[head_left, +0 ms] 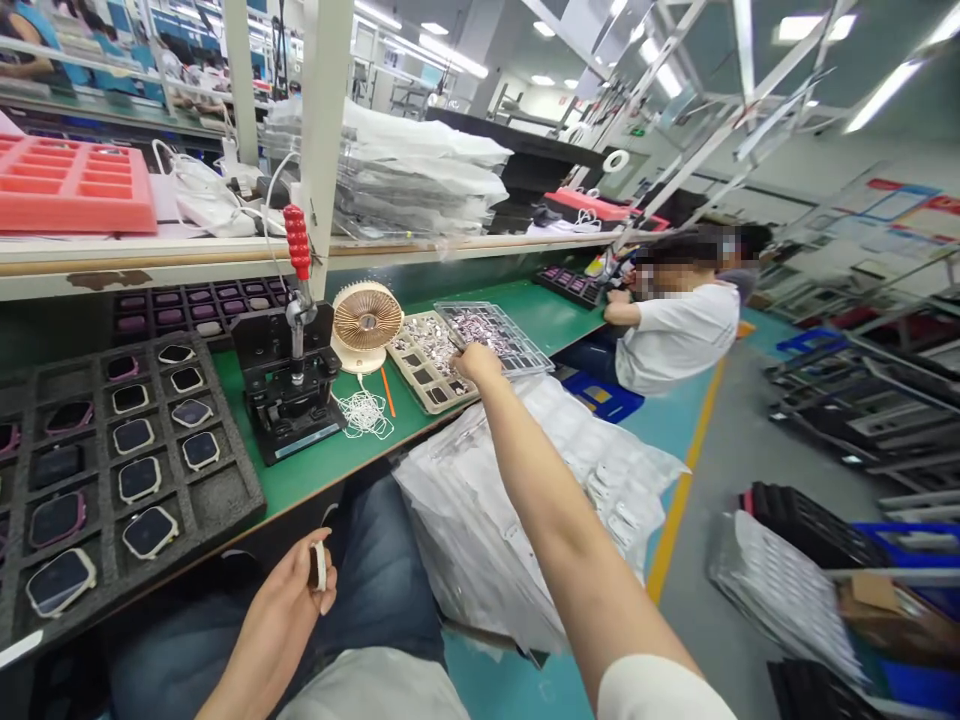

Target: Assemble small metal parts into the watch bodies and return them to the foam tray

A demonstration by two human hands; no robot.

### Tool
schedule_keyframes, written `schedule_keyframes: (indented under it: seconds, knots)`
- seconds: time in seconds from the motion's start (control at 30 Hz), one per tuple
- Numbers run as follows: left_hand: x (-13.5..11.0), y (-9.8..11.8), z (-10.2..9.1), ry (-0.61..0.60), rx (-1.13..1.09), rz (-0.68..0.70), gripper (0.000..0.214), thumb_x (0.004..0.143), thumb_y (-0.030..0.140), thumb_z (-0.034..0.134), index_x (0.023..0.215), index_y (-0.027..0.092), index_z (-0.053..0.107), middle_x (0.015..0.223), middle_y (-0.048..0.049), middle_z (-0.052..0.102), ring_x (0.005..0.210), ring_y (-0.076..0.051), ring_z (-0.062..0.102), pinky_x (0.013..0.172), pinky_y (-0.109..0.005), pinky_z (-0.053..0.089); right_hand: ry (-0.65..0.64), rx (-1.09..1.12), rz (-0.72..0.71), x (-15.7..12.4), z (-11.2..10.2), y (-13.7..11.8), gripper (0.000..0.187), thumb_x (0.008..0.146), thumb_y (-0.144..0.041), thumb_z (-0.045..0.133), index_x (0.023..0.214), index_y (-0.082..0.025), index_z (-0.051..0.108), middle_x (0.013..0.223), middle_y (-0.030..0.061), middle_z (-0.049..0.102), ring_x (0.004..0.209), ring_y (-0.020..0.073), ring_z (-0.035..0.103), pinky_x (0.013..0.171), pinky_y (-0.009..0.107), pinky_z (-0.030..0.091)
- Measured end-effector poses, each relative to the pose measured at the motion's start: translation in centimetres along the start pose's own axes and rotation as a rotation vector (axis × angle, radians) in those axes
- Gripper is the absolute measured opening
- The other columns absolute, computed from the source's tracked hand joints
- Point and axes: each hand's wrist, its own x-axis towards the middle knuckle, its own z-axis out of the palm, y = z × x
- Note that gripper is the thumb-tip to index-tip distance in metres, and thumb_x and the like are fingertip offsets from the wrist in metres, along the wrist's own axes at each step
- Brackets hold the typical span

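Near my lap, my left hand (289, 595) is closed around a smartwatch case (319, 566), held edge-on with its pale frame and dark face showing. My right hand (478, 366) reaches far forward over the bench, its fingers pinched at the border of two parts trays. Under and beside it lie a beige compartment tray (427, 398) and a clear plastic tray (536, 362), both holding many small shiny parts. A thin dark thing shows at the right fingertips, too small to name.
A black foam tray (217, 500) of smartwatches lies at left. Next to it stand a toggle press with a red handle (297, 242), a fan (367, 325) and a coiled white cable (365, 414). Bagged trays (465, 500) stack beside my legs. Another person (682, 330) sits further along.
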Motion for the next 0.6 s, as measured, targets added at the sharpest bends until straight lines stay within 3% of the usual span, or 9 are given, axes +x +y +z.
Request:
schedule_keyframes:
  seconds: [0.23, 0.6]
  knots:
    - [-0.6, -1.0, -1.8, 0.069, 0.054, 0.045, 0.052, 0.075, 0.042, 0.093, 0.119, 0.018, 0.080, 0.088, -0.0096, 0.069, 0.079, -0.020, 0.059, 0.069, -0.033, 0.047, -0.056, -0.134, -0.076, 2.0, 2.4, 0.7, 0.037, 0.103, -0.038, 0.068, 0.133, -0.017, 0.065, 0.134, 0.0110, 0.066, 0.115, 0.0256, 0.068, 0.098, 0.047, 0.060]
    - [0.4, -1.8, -1.6, 0.105, 0.110, -0.002, 0.047, 0.069, 0.042, 0.097, 0.108, 0.020, 0.083, 0.091, -0.0115, 0.075, 0.077, -0.019, 0.062, 0.064, -0.028, 0.048, -0.084, -0.138, -0.178, 3.5, 2.3, 1.2, 0.036, 0.103, -0.039, 0.068, 0.132, -0.017, 0.065, 0.134, 0.0110, 0.066, 0.114, 0.0253, 0.068, 0.098, 0.047, 0.060]
